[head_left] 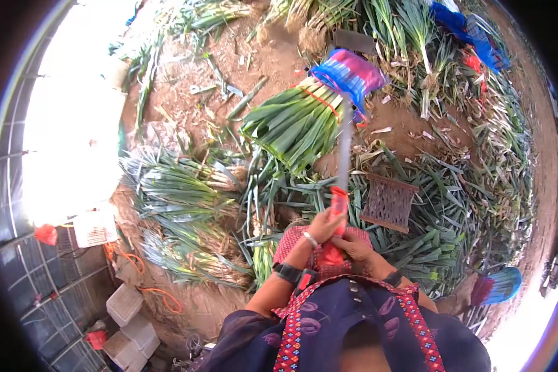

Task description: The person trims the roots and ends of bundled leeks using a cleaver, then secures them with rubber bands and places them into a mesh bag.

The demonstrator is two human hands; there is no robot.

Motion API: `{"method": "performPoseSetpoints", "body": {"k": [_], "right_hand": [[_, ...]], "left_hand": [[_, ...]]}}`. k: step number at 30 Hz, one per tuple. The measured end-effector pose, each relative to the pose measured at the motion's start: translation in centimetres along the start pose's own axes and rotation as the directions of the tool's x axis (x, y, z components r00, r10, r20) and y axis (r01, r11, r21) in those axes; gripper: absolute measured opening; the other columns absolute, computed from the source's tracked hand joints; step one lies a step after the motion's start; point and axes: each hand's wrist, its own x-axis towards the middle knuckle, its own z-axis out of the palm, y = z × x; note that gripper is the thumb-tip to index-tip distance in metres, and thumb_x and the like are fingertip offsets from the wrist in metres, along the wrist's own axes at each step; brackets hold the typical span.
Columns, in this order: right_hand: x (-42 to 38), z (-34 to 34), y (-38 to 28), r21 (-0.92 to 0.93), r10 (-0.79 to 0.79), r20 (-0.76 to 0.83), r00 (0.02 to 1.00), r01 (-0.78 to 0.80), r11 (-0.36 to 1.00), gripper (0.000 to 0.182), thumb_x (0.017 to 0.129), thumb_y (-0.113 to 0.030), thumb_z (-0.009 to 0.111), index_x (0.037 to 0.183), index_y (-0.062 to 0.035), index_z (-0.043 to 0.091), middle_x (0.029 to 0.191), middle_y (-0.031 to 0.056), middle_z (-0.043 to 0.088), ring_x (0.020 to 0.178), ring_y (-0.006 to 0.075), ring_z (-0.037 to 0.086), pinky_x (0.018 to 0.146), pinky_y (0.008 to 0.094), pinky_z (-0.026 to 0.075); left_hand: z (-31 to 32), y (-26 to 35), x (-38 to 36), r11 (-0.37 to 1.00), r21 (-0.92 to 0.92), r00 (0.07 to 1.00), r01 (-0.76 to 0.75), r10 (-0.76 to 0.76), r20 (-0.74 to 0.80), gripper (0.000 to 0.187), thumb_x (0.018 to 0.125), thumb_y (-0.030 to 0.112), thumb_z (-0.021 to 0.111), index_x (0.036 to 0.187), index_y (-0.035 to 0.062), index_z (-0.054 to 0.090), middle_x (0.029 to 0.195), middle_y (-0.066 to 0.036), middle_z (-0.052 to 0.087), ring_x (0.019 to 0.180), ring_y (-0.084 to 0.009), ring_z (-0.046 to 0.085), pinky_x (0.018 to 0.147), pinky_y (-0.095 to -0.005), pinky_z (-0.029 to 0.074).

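Observation:
A long knife (345, 146) with a narrow blade points away from me, its handle wrapped in red. My left hand (323, 227), with a bracelet and a strap at the wrist, is closed round the red handle (339, 201). My right hand (355, 247) is beside it, fingers closed on loose red material (333, 253) at the handle's lower end, over my lap. Beyond the blade lies a bundle of leeks (297, 126), bound with an orange-red tie. Blue and pink sheeting (351, 71) covers its far end.
Piles of leeks lie at the left (186, 189) and top (409, 28). A low stool with a woven seat (387, 201) stands among leaves to my right. Boxes (133, 335) and a white crate (95, 228) are at the left. Trimmed leaves litter the ground.

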Motion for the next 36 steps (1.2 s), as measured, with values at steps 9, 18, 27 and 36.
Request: {"method": "performPoseSetpoints", "body": {"k": [9,18,27,36], "right_hand": [[-6.4,-6.5,-2.2,0.369,-0.194,-0.063,0.979,0.204,0.907,0.038,0.083,-0.017,0.065,0.117,-0.0103,0.049,0.101,0.0027,0.060,0.090,0.0160,0.061,0.072,0.0320,0.054],[-2.3,-11.7,-7.7,0.069,-0.218,-0.315,0.924,0.252,0.965,0.028,0.079,-0.024,0.069,0.099,-0.0093,0.055,0.081,-0.0004,0.058,0.066,0.0100,0.052,0.061,0.0255,0.044],[1.2,-16.7,-16.4,0.170,-0.087,-0.431,0.898,0.176,0.970,0.025,0.079,-0.023,0.069,0.096,-0.0091,0.056,0.079,0.0004,0.059,0.064,0.0124,0.054,0.058,0.0261,0.046],[1.9,-16.0,-28.3,0.068,-0.252,-0.565,0.786,0.349,0.935,0.022,0.080,-0.019,0.066,0.097,-0.0069,0.058,0.074,0.0016,0.059,0.057,0.0117,0.053,0.050,0.0269,0.045]], "left_hand": [[9.8,4.7,3.3,0.933,0.337,0.935,-0.127,-0.001,0.354,0.046,0.091,0.033,0.052,0.121,-0.0004,0.047,0.095,-0.003,0.055,0.083,-0.0113,0.051,0.074,-0.0279,0.044],[-2.3,3.2,8.3,0.984,0.172,0.996,0.051,-0.039,-0.076,0.033,0.091,0.024,0.052,0.118,0.0067,0.049,0.089,-0.004,0.062,0.068,-0.0133,0.060,0.056,-0.0249,0.047],[-18.2,1.5,7.7,0.743,0.447,0.864,0.498,-0.472,-0.177,0.022,0.083,0.025,0.058,0.097,0.0090,0.055,0.084,-0.008,0.064,0.075,-0.0232,0.063,0.063,-0.0359,0.050],[-18.3,14.3,25.9,0.844,0.459,0.952,0.277,-0.306,-0.010,0.020,0.085,0.032,0.054,0.087,0.0121,0.055,0.076,-0.006,0.060,0.067,-0.0223,0.061,0.058,-0.0367,0.048]]}}
